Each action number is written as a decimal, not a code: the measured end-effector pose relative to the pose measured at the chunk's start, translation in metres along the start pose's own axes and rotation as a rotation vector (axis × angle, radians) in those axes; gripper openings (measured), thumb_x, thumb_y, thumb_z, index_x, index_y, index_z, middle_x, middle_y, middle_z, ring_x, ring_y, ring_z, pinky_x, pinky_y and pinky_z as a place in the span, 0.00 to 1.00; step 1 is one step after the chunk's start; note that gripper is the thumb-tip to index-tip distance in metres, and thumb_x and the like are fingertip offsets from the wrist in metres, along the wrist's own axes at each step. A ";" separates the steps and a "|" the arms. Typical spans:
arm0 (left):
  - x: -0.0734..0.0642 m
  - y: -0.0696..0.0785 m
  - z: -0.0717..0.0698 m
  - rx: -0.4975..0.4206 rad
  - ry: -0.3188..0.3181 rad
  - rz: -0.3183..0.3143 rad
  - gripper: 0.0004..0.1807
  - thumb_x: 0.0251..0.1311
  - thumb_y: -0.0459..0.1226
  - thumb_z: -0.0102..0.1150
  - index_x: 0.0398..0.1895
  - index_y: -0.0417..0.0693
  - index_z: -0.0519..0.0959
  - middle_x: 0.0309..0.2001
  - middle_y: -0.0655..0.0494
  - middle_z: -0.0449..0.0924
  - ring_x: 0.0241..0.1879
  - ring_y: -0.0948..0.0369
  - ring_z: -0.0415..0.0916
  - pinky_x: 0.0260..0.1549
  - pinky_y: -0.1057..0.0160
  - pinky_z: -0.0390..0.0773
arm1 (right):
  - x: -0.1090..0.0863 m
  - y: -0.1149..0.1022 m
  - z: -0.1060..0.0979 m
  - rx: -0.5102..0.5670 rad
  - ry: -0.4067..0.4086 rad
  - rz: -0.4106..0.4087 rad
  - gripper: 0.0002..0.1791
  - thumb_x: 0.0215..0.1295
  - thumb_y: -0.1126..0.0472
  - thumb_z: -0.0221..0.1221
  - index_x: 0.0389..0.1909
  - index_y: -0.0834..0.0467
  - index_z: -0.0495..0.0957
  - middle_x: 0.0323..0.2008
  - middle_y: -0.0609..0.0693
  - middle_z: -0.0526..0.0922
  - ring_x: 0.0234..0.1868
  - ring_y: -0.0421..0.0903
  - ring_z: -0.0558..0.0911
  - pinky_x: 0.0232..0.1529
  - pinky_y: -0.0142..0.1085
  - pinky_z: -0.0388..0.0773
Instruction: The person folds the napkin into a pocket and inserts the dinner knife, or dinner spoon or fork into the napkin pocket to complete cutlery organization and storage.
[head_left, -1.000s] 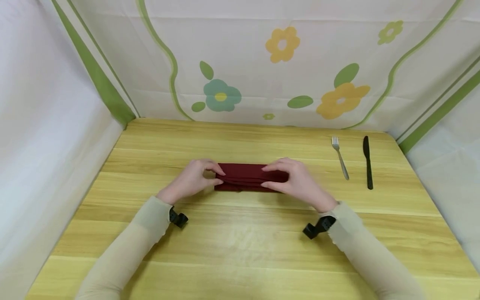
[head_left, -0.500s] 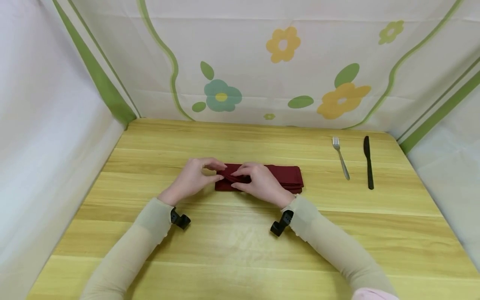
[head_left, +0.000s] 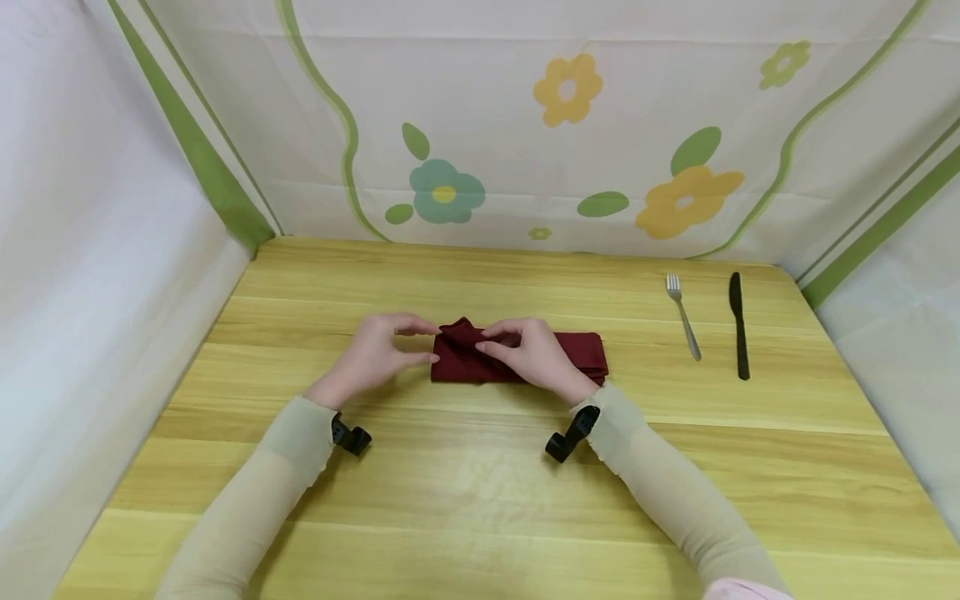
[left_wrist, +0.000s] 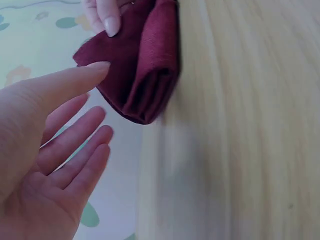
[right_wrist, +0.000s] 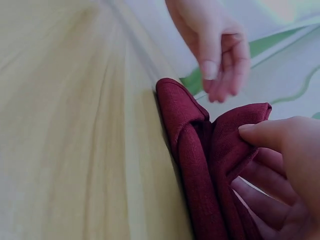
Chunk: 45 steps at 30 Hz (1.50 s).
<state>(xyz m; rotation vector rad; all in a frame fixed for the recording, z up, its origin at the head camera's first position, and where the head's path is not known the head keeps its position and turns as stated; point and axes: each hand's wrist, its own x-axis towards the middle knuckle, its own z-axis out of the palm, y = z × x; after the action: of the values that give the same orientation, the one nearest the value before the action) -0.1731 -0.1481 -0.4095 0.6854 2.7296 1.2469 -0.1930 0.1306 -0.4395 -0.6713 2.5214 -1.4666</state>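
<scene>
A dark red cloth napkin (head_left: 456,367), folded into a long layered strip, lies across the middle of the wooden table. My right hand (head_left: 534,357) pinches a top layer between thumb and fingers, and that flap's corner stands raised near the strip's left end. In the right wrist view the thumb presses on the lifted flap (right_wrist: 240,125), with the fingers behind it. At the left end, my left hand (head_left: 375,354) has its thumb and fingers spread apart. The left wrist view shows this hand (left_wrist: 60,135) holding nothing, its fingertips close to the stacked folds.
To the right on the table (head_left: 480,500) lie a silver fork (head_left: 683,317) and a black knife (head_left: 738,325), side by side with their handles toward me. A white cloth backdrop (head_left: 510,142) with printed flowers rises behind the table's far edge.
My right hand has moved left along the napkin from its right end and now lifts a flap. My left hand has let go of the left end and drawn slightly back.
</scene>
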 end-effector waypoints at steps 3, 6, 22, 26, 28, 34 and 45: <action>0.004 -0.004 0.003 0.061 -0.072 0.024 0.18 0.60 0.39 0.75 0.53 0.48 0.86 0.53 0.55 0.84 0.57 0.54 0.78 0.58 0.50 0.76 | 0.001 0.001 -0.001 0.033 -0.005 0.031 0.10 0.68 0.52 0.68 0.46 0.49 0.89 0.41 0.41 0.87 0.35 0.41 0.86 0.35 0.38 0.83; 0.009 -0.007 0.006 0.108 -0.121 0.054 0.16 0.63 0.37 0.72 0.54 0.47 0.86 0.54 0.53 0.83 0.59 0.54 0.77 0.60 0.51 0.74 | 0.001 0.000 -0.001 0.050 -0.017 0.040 0.11 0.68 0.52 0.68 0.47 0.51 0.89 0.42 0.42 0.87 0.36 0.41 0.86 0.37 0.38 0.84; 0.015 -0.011 0.011 0.122 -0.118 0.114 0.05 0.64 0.33 0.70 0.41 0.51 0.89 0.47 0.57 0.81 0.51 0.56 0.76 0.55 0.52 0.75 | 0.001 0.001 0.000 0.068 -0.067 0.024 0.14 0.68 0.51 0.68 0.51 0.50 0.87 0.45 0.42 0.87 0.40 0.40 0.86 0.41 0.38 0.83; 0.014 -0.011 0.010 0.070 -0.104 0.090 0.05 0.64 0.34 0.70 0.40 0.52 0.89 0.48 0.59 0.83 0.54 0.57 0.77 0.59 0.52 0.73 | 0.002 -0.003 -0.002 0.083 -0.074 -0.023 0.17 0.67 0.49 0.69 0.54 0.46 0.86 0.46 0.41 0.86 0.41 0.40 0.86 0.40 0.39 0.84; 0.013 -0.011 0.010 0.048 -0.101 0.085 0.05 0.64 0.33 0.70 0.40 0.52 0.89 0.47 0.60 0.84 0.54 0.57 0.78 0.59 0.52 0.74 | 0.003 -0.006 -0.002 0.085 -0.081 -0.064 0.16 0.67 0.49 0.68 0.55 0.44 0.86 0.47 0.40 0.86 0.43 0.40 0.85 0.40 0.39 0.84; 0.012 -0.013 0.010 -0.008 -0.099 0.086 0.06 0.63 0.32 0.70 0.39 0.52 0.89 0.46 0.60 0.84 0.52 0.59 0.79 0.56 0.54 0.76 | 0.009 -0.007 0.006 0.061 -0.167 -0.158 0.09 0.69 0.54 0.68 0.48 0.45 0.89 0.46 0.37 0.86 0.45 0.37 0.83 0.42 0.38 0.82; 0.011 -0.009 0.001 -0.113 -0.164 0.070 0.06 0.64 0.33 0.69 0.39 0.55 0.89 0.48 0.61 0.83 0.54 0.59 0.77 0.57 0.52 0.75 | 0.015 -0.002 0.013 0.011 -0.218 -0.156 0.05 0.68 0.57 0.69 0.41 0.46 0.90 0.42 0.37 0.86 0.45 0.38 0.82 0.45 0.38 0.81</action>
<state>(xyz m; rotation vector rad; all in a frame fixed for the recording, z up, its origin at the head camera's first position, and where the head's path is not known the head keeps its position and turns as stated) -0.1859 -0.1484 -0.4153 0.8375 2.5036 1.2851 -0.2012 0.1134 -0.4432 -0.9883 2.3401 -1.3677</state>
